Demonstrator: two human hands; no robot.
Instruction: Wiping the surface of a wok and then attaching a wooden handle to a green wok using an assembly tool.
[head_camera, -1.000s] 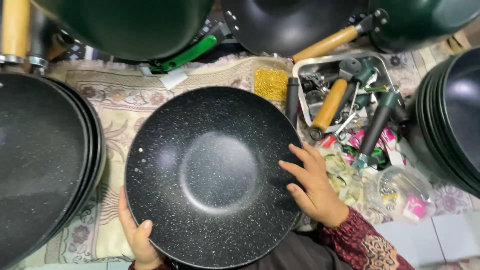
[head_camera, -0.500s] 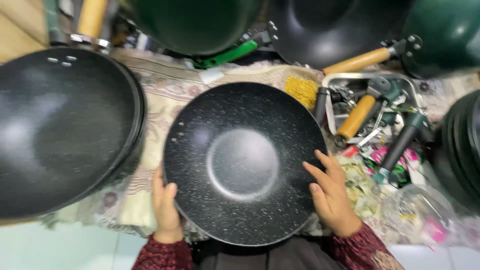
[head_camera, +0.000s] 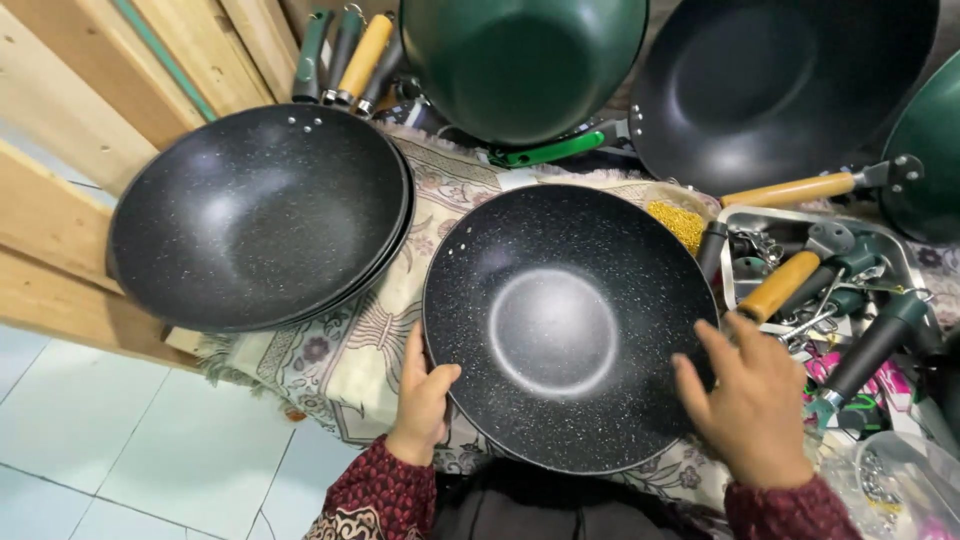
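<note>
Setting: patterned cloth (head_camera: 330, 370) over pale floor tiles (head_camera: 130, 440), wooden slats (head_camera: 90, 120) far left of the hands.
Held thing: speckled black wok (head_camera: 570, 325), handle-less, round, lying flat between both hands, directly ahead.
Left hand (head_camera: 422, 395): clasped on the near-left rim, thumb inside.
Right hand (head_camera: 750, 405): fingers spread, resting on the right inner wall.
Left of hands: stacked speckled woks (head_camera: 260, 215).
Ahead: green wok (head_camera: 520, 60), dark wok (head_camera: 780, 80).
Right: metal tray (head_camera: 905, 265) of handles and hardware, crowding the rim.
</note>
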